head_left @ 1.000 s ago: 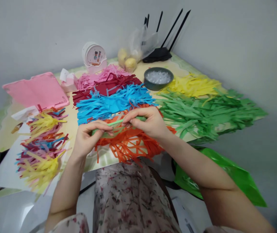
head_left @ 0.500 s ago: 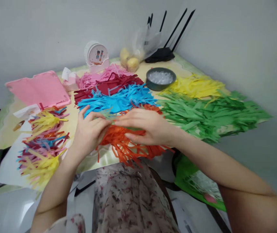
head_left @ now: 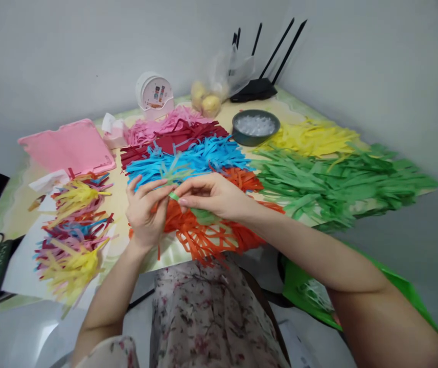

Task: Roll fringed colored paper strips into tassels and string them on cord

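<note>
My left hand (head_left: pixel 145 212) and my right hand (head_left: pixel 214 197) meet above the orange paper strips (head_left: pixel 211 232) at the table's near edge. Between their fingertips they pinch a small bundle of green paper strips (head_left: pixel 173 196); more of it fans out above my left fingers and hangs below my right palm. Both hands are closed on the bundle. A blue strip pile (head_left: pixel 191 158) lies just behind the hands, and a big green strip pile (head_left: pixel 333 184) spreads to the right.
Finished multicoloured tassels (head_left: pixel 75 225) lie on white paper at the left. Behind are dark red (head_left: pixel 180 135), pink (head_left: pixel 157 128) and yellow (head_left: pixel 310 138) strip piles, a bowl of white beads (head_left: pixel 256 125), a pink case (head_left: pixel 69 145), a round tin (head_left: pixel 154 92), a bag of fruit (head_left: pixel 207 99) and a router (head_left: pixel 257 87). A green bag (head_left: pixel 356 301) sits under the table.
My hands were apart along a green strip, then closed together over the orange pile. Now they pinch the gathered green bundle at one point, slightly further left.
</note>
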